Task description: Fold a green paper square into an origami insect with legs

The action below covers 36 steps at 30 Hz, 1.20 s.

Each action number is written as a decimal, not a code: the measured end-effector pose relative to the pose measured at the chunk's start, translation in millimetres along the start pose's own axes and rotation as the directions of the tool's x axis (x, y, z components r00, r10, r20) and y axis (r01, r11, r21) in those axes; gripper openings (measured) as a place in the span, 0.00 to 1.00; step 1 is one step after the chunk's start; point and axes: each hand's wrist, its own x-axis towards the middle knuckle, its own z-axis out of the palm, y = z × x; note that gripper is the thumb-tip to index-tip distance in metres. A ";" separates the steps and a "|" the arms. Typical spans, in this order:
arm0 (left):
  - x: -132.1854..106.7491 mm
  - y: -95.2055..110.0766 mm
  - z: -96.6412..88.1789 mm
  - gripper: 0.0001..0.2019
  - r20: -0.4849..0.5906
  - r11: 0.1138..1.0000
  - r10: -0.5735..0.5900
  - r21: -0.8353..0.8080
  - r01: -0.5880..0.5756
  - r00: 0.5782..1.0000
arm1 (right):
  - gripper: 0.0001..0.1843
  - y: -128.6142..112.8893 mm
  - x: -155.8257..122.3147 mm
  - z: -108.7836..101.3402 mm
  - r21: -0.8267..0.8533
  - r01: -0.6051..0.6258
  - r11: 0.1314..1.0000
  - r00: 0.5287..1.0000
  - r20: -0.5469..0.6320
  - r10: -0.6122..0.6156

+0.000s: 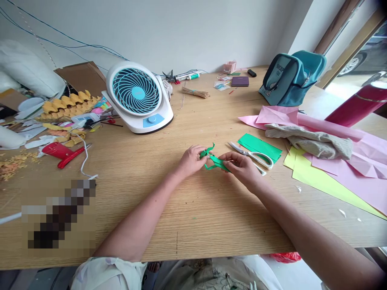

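Note:
Over the middle of the wooden table, my left hand (192, 160) pinches one end of a cut, twisted piece of green paper (217, 162). The fingers of my right hand (238, 166) are closed on the other end of it. Thin curled strips stick out from the green paper near my left fingertips. Just beyond my right hand lies a pair of scissors (252, 154) with white handles, partly hidden by that hand. The scissors overlap a stack of flat green paper (260, 146).
A white fan (137, 96) stands at the back left, near a red glue gun (62, 153) and paper scraps. To the right lie yellow paper (320, 177), pink paper (347, 185) and a grey glove (314, 141). A teal backpack (290, 78) and red bottle (356, 104) are behind them.

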 end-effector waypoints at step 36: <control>-6.3 12.7 -4.8 0.09 0.189 0.927 -0.085 -0.344 0.147 0.978 | 0.19 -33.9 -15.4 -5.1 -0.338 0.128 0.933 0.987 -0.051 -0.154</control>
